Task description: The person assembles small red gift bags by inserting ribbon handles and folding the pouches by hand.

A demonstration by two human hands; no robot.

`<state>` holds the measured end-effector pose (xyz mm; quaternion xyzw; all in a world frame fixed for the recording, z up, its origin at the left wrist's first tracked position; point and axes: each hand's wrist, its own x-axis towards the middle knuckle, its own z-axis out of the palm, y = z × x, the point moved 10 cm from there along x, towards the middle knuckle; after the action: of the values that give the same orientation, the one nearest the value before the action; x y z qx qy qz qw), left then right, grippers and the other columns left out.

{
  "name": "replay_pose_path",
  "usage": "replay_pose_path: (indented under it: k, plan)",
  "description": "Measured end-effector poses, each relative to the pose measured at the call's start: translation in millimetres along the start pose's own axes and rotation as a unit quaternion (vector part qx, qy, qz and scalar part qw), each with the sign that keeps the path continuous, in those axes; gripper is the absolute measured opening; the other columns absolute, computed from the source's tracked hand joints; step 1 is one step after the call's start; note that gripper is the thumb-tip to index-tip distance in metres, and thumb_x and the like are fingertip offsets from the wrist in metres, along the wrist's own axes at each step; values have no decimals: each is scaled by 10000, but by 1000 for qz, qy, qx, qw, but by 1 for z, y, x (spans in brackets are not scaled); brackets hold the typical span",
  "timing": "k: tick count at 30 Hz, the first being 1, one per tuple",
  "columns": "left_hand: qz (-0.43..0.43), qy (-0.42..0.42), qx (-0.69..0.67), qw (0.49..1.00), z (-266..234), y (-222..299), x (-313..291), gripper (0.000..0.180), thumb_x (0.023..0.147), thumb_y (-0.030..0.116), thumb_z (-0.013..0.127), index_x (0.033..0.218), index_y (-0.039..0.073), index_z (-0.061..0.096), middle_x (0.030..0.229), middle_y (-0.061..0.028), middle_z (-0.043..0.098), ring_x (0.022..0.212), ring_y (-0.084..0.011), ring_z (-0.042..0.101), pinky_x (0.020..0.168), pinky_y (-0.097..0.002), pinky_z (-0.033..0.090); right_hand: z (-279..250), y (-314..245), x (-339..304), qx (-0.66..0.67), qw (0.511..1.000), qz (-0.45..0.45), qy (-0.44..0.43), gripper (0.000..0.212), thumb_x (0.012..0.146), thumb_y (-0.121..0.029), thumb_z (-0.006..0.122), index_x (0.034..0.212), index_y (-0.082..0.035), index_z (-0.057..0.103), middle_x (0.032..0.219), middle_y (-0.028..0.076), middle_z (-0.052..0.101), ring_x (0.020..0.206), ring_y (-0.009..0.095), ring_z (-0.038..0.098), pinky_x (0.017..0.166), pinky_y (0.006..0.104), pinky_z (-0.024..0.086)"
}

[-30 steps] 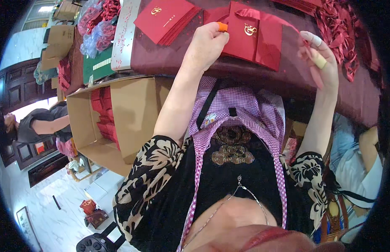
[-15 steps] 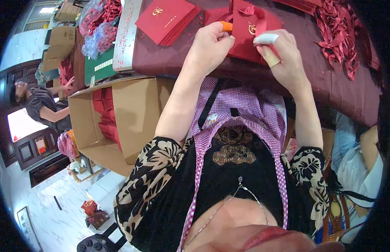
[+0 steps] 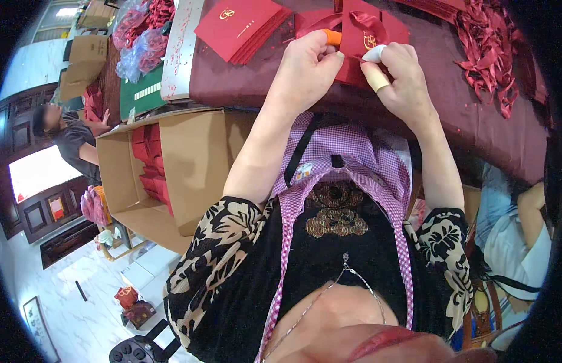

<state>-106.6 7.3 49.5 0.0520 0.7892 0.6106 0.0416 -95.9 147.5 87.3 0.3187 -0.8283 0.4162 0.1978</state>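
A flat red paper bag (image 3: 357,45) with a gold emblem lies on the dark red tablecloth in front of me. A red ribbon (image 3: 373,25) curves over its upper part. My left hand (image 3: 310,68), an orange cover on one finger, is closed at the bag's left edge. Over the lower right of the bag, my right hand (image 3: 403,74) pinches thumb and forefinger together where the ribbon runs down. It wears a white fingertip cover and a pale band on the thumb; the exact grip is partly hidden. To the left is a stack of similar red bags (image 3: 239,30).
A heap of red ribbons (image 3: 485,57) hangs near the table's right edge. At my left stands an open cardboard box (image 3: 193,172) holding red packs (image 3: 151,158). Beyond it is a co-worker (image 3: 75,142). Another person's arm (image 3: 531,212) shows at the right.
The bag and my left hand have shifted slightly right. The ribbon now loops lower over the bag, and my right fingertips have closed together. The co-worker has turned and lowered a hand.
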Motion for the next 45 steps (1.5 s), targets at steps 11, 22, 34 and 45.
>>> replay_pose_path:
  k: [11, 22, 34, 45]
  plan:
    - [61, 39, 80, 994, -2, 15, -4, 211, 842, 2, 606, 1052, -10, 629, 870, -8, 656, 760, -47, 564, 661, -206, 455, 1, -6, 14, 7, 1000, 15, -3, 89, 712, -96, 647, 681, -57, 574, 582, 74, 534, 610, 254, 546, 696, 367, 412]
    - [124, 135, 126, 975, -2, 27, -15, 89, 769, 26, 601, 838, -24, 573, 744, -211, 618, 696, -394, 613, 601, -429, 482, 11, -52, 12, -161, 975, -151, 34, 112, 660, -77, 635, 670, -90, 525, 598, 47, 537, 647, 228, 532, 736, 375, 393]
    - [176, 100, 156, 967, 3, 41, -23, 194, 860, 43, 555, 1024, -25, 633, 817, -173, 657, 737, -184, 645, 667, -312, 498, 12, -27, 18, -52, 996, -54, -52, 110, 711, -68, 612, 649, -52, 523, 606, 89, 535, 639, 272, 539, 698, 390, 389]
    - [216, 38, 118, 969, -2, 47, -22, 117, 808, -12, 585, 921, -42, 592, 820, -143, 541, 767, -247, 586, 665, -343, 459, -2, -29, 24, 21, 997, -55, -40, 98, 692, -14, 653, 674, -48, 563, 638, 80, 515, 666, 276, 504, 671, 380, 395]
